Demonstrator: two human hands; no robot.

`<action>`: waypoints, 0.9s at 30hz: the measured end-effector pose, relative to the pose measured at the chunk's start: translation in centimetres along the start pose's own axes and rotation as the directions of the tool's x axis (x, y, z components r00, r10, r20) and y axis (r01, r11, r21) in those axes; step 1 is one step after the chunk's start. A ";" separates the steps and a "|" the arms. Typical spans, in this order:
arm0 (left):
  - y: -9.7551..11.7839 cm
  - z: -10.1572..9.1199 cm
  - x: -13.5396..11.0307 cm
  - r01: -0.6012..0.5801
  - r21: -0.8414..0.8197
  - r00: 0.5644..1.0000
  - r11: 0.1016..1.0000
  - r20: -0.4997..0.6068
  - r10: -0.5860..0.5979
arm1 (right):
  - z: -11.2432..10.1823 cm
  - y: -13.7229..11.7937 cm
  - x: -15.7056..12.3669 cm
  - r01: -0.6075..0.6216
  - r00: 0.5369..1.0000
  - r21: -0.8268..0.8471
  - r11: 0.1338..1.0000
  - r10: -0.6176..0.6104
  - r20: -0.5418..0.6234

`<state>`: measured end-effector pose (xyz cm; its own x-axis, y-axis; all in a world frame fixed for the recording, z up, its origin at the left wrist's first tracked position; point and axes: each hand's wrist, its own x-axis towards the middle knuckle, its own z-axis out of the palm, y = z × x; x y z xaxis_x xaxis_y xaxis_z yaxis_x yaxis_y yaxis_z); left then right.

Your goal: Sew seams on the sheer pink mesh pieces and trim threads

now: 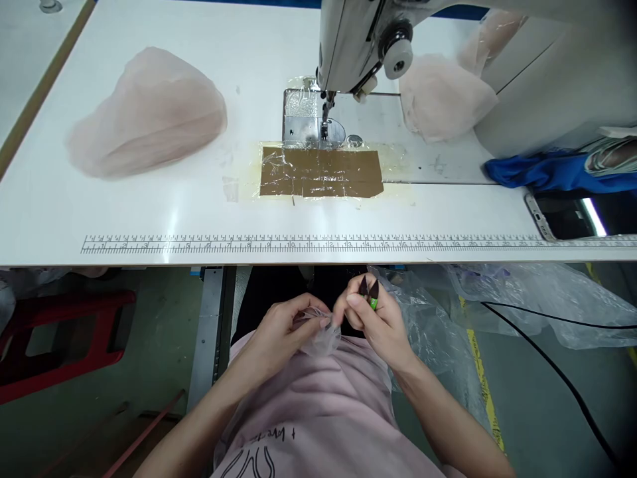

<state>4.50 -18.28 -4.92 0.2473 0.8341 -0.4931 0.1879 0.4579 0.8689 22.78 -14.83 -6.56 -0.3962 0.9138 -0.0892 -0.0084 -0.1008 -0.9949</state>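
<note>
Below the table edge, over my lap, my left hand [283,328] is closed on a small piece of sheer pale pink fabric [323,337]. My right hand [375,318] is closed around small thread snips [370,292] with dark blades pointing up and a green part at the fingers. Its thumb and forefinger also pinch the fabric's edge beside my left fingers. The two hands touch at the fabric.
A white sewing table [199,206] with a printed ruler [348,243] carries a sewing machine [358,46], a taped brown patch [321,172], pink fabric piles at left [149,119] and right [442,96], blue cloth [542,171] and a phone [567,216]. Plastic bags [522,292], a black cable [562,378] and a red stool [64,338] lie below.
</note>
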 end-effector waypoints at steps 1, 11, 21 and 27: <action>-0.1 -0.1 -0.1 0.008 0.002 1.000 1.000 0.013 -0.008 | -0.1 -0.1 0.0 -0.013 0.999 -0.015 1.000 0.013 0.034; -0.3 -0.9 -1.0 0.002 0.034 0.999 0.999 0.035 -0.003 | -3.2 -0.3 -0.4 0.433 0.889 -0.681 0.591 -0.407 0.213; 0.9 -0.9 0.1 0.014 -0.051 0.985 0.999 0.170 -0.005 | -1.3 -1.8 0.2 0.322 0.946 -0.511 0.797 -0.293 0.139; 0.6 -0.5 0.6 -0.001 -0.140 0.997 0.990 0.071 0.011 | -1.9 -1.2 0.5 0.291 0.954 -0.516 0.806 -0.282 0.098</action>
<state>4.28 -17.30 -4.69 0.3163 0.8153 -0.4851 0.0530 0.4953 0.8671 24.35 -13.55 -5.53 -0.4661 0.8618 0.1999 0.3515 0.3878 -0.8521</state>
